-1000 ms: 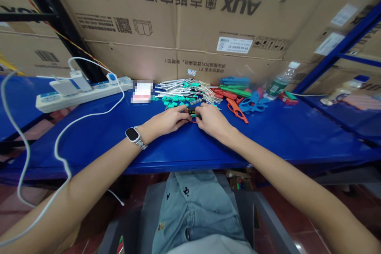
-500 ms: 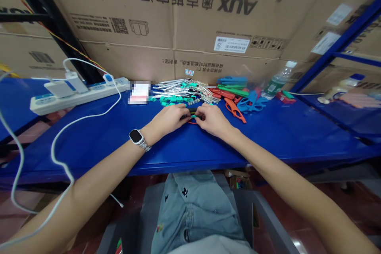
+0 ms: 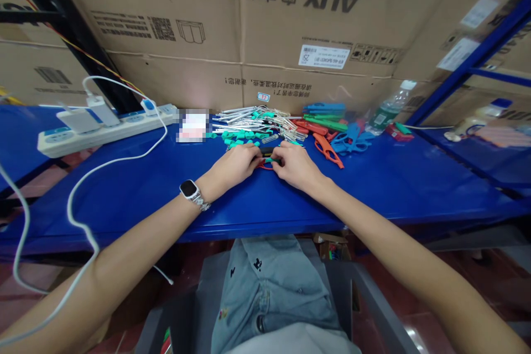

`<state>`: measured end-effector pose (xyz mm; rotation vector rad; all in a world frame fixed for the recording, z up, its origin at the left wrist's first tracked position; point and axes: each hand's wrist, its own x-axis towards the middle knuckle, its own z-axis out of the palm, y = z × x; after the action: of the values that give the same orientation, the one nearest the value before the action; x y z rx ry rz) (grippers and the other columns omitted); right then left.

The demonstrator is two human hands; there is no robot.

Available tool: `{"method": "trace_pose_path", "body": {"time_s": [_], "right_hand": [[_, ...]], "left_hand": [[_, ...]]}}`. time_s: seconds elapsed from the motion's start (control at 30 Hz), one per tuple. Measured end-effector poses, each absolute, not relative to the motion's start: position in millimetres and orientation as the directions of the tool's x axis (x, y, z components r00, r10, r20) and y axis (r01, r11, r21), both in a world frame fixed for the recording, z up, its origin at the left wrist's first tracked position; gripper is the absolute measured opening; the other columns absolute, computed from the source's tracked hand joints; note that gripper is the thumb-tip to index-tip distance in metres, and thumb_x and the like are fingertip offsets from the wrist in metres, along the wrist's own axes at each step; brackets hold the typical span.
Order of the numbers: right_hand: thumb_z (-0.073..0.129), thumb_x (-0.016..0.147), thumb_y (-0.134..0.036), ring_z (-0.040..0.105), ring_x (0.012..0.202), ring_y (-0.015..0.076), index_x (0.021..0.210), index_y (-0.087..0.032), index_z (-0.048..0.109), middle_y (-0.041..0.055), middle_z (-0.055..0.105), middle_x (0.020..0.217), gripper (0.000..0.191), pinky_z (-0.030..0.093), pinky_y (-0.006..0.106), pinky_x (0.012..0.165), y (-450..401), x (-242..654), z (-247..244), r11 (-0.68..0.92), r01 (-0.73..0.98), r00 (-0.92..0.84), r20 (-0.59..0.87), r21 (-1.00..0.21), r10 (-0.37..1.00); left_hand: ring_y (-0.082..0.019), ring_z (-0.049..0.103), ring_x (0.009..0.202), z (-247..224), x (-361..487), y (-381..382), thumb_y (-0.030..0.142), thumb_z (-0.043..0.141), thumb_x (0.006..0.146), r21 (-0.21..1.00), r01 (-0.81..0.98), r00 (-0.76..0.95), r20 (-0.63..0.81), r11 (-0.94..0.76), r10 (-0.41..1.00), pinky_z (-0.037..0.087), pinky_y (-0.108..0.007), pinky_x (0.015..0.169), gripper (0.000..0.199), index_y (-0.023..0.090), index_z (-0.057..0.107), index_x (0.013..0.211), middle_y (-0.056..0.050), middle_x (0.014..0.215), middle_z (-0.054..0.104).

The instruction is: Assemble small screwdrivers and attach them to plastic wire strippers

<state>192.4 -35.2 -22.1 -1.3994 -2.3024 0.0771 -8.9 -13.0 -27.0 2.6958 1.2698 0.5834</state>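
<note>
My left hand (image 3: 238,163), with a watch at its wrist, is closed in a pinch at a small red plastic part (image 3: 265,165), whose shape is mostly hidden by the fingers. Close beside it, my right hand (image 3: 296,163) pinches a small green plastic piece (image 3: 269,160) at the red part. A dark bar-like thing (image 3: 267,151) lies just behind the fingertips. Beyond the hands are loose green plastic pieces (image 3: 244,135) and a heap of thin silvery rods (image 3: 238,120). Right of them lie orange plastic parts with looped handles (image 3: 326,146).
Blue plastic parts (image 3: 352,139) and a water bottle (image 3: 390,108) are at the back right. A white power strip (image 3: 108,130) with plugs and a trailing cable (image 3: 83,199) occupies the left. A large cardboard box (image 3: 249,33) stands behind the blue table (image 3: 373,188).
The fingertips have shifted slightly around the red and green parts, and more of the dark bar shows between the hands. Both hands stay in the same place.
</note>
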Motion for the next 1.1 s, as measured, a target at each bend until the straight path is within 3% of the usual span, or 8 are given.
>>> {"method": "trace_pose_path", "body": {"time_s": [0.33, 0.7, 0.87, 0.97, 1.1], "right_hand": [[0.059, 0.093, -0.014, 0.062, 0.084, 0.0219, 0.094, -0.015, 0.073, 0.0104, 0.067, 0.099, 0.013, 0.042, 0.032, 0.074, -42, 184, -16, 0.403, 0.893, -0.341, 0.286, -0.199, 0.895], [0.054, 0.1, -0.016, 0.062, 0.085, 0.0214, 0.101, -0.014, 0.075, 0.0115, 0.065, 0.104, 0.02, 0.043, 0.033, 0.077, -48, 188, -12, 0.471, 0.867, -0.423, 0.258, -0.165, 0.869], [0.055, 0.098, -0.014, 0.061, 0.085, 0.0211, 0.098, -0.014, 0.073, 0.0116, 0.065, 0.103, 0.017, 0.044, 0.032, 0.077, -47, 186, -15, 0.448, 0.874, -0.393, 0.268, -0.189, 0.88], [0.057, 0.096, -0.013, 0.061, 0.086, 0.021, 0.098, -0.014, 0.073, 0.0112, 0.066, 0.103, 0.016, 0.044, 0.032, 0.077, -44, 187, -16, 0.45, 0.869, -0.389, 0.279, -0.207, 0.878], [0.062, 0.093, -0.014, 0.061, 0.083, 0.0193, 0.098, -0.013, 0.075, 0.0092, 0.067, 0.097, 0.013, 0.043, 0.03, 0.075, -41, 192, -12, 0.455, 0.845, -0.391, 0.255, -0.28, 0.884]], "left_hand": [[-0.024, 0.068, 0.085, -27, -7, -16, 0.02, 0.051, 0.103, 0.251, 0.727, 0.568, 0.303, -0.639, 0.765, 0.054, -0.037, 0.08, 0.023, 0.014, 0.072, 0.097, -0.012, 0.096, 0.071], [-0.023, 0.064, 0.084, -26, -9, -20, 0.022, 0.05, 0.102, 0.255, 0.738, 0.545, 0.321, -0.625, 0.775, 0.052, -0.036, 0.076, 0.018, 0.015, 0.067, 0.099, -0.011, 0.099, 0.067], [-0.027, 0.061, 0.1, -19, -18, -22, 0.026, 0.058, 0.098, 0.086, 0.592, 0.698, 0.441, -0.801, 0.563, 0.051, -0.042, 0.088, 0.016, 0.017, 0.068, 0.107, -0.012, 0.11, 0.063], [-0.025, 0.061, 0.099, -20, -22, -19, 0.026, 0.054, 0.101, 0.08, 0.456, 0.813, 0.369, -0.886, 0.451, 0.052, -0.04, 0.09, 0.021, 0.019, 0.072, 0.109, -0.011, 0.109, 0.064], [-0.022, 0.064, 0.097, -24, -22, -13, 0.023, 0.045, 0.106, 0.104, 0.445, 0.833, 0.315, -0.889, 0.454, 0.054, -0.038, 0.09, 0.03, 0.019, 0.074, 0.112, -0.011, 0.106, 0.066]]}}
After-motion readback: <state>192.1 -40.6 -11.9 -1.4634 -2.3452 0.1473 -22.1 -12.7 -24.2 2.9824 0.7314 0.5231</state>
